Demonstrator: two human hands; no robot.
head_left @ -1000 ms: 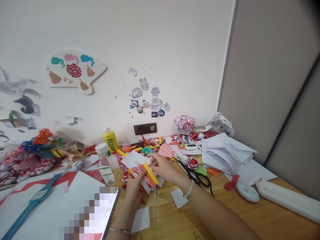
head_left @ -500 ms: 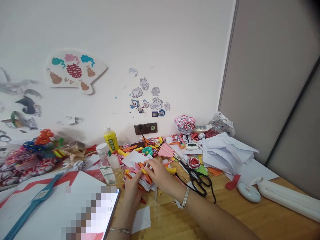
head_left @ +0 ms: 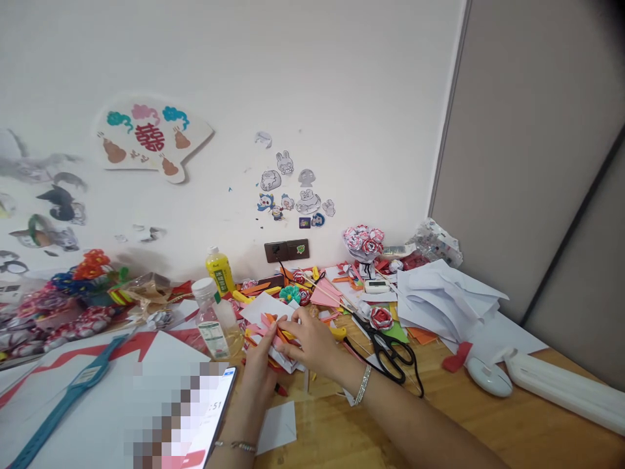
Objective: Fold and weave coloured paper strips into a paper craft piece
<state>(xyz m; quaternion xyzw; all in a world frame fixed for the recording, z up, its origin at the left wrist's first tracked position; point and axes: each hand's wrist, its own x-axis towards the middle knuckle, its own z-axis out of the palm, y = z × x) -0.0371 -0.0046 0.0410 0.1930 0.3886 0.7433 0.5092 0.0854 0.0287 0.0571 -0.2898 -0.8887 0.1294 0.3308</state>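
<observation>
Near the middle of the desk, my left hand is closed around folded paper pieces in pink, orange and yellow. My right hand pinches the same pieces from the right, with its thumb and fingers bent. The two hands are close together at the bunch. White and coloured paper scraps lie just behind and under them. Black-handled scissors rest to the right of my right hand. A lit phone is at the left of my left forearm.
Two bottles, a yellow one and a clear one, stand at the back left. A red-and-white paper flower, stacked white sheets, a white mouse and a blue strap also lie about.
The camera view has shifted slightly. My right hand's fingers have changed position on the coloured pieces. Both hands still hold them.
</observation>
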